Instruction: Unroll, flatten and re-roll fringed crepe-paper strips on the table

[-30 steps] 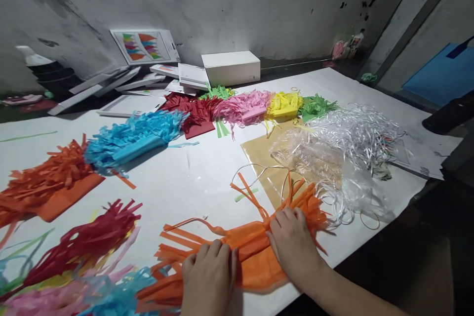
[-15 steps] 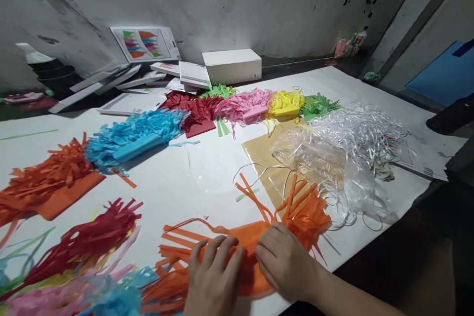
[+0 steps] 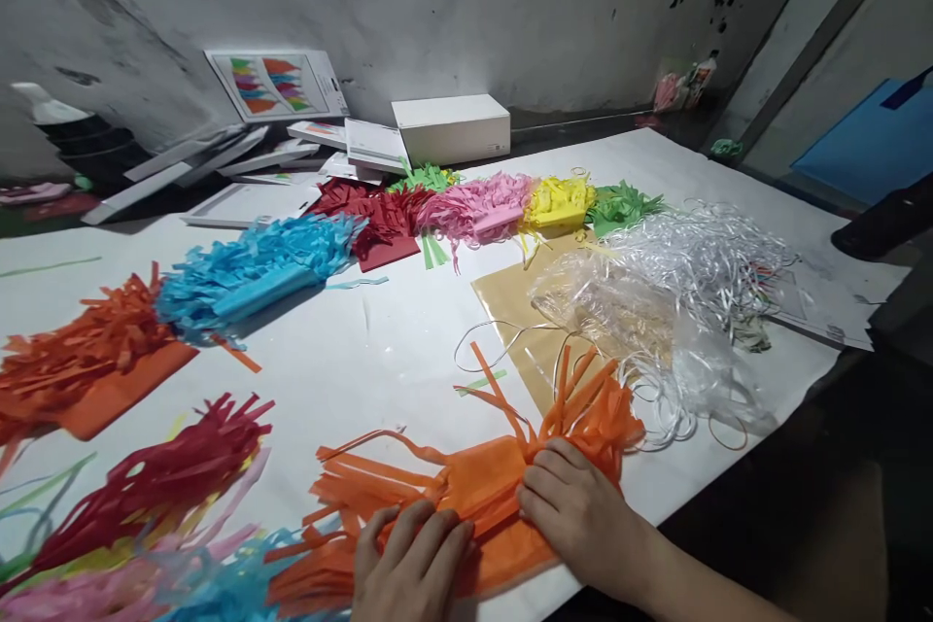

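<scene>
A fringed orange tissue-paper piece lies near the table's front edge, with cut strips at both ends and a folded band across its middle. My left hand rests on its left part, fingers bent and slightly apart. On the right part, beside the bunched strips, my right hand has its fingers pressed together on the paper. Whatever lies under the right fingertips is hidden. Several mixed tassels, among them a dark red one, lie left of my left hand.
Behind lie fringed bundles in orange, blue, dark red, pink, yellow and green. White string and clear plastic cover part of brown paper. White boxes stand by the wall.
My left hand has shifted slightly left and down. My right hand has moved a little right along the orange paper, and more of the folded band shows between the hands.
</scene>
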A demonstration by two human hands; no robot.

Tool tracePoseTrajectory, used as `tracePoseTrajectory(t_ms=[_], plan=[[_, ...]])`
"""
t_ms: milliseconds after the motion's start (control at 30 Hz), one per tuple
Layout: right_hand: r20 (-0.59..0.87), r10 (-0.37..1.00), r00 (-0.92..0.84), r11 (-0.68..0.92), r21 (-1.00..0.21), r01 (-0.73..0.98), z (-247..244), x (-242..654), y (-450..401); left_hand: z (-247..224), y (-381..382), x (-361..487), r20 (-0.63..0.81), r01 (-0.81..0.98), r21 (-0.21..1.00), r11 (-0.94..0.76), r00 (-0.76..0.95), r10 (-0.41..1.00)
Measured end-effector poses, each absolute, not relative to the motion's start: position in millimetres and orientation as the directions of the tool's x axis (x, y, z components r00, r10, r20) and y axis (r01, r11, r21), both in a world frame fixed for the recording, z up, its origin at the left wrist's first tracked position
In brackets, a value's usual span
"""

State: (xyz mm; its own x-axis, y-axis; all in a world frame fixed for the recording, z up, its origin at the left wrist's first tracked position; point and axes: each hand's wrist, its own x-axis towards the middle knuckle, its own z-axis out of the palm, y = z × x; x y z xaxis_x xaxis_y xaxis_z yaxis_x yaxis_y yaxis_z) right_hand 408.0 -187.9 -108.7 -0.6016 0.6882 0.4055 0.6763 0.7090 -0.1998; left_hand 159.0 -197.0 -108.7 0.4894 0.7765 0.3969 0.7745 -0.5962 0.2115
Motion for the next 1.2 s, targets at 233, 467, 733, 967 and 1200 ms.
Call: tracePoseTrajectory(t_ms=[233,467,733,967,1200], plan=[[0.340,0.871,-0.355,0.440,-0.219,0.871,-101,390,-184,-95,-190,175,0.228,0.898,0.133,-0.419,0.383,0.895],[0.429,0.708,-0.561,0.673,-0.168,0.720,-100,388,-182,-94,-187,182,0.195,0.911,0.205,-0.359,0.322,0.927],[0.402,0.692,-0.599,0.701,-0.180,0.690,-106,380,-180,-101,-192,180,0.433,0.789,0.293,-0.540,0.394,0.811],[0.376,0.667,-0.644,0.735,-0.190,0.650,-102,388,-180,-108,-188,184,0.495,0.738,0.404,-0.541,0.321,0.807],[0.358,0.800,-0.481,0.594,-0.367,0.716,-103,410,-189,-109,-190,175,0.394,0.794,0.107,-0.598,0.518,0.759]])
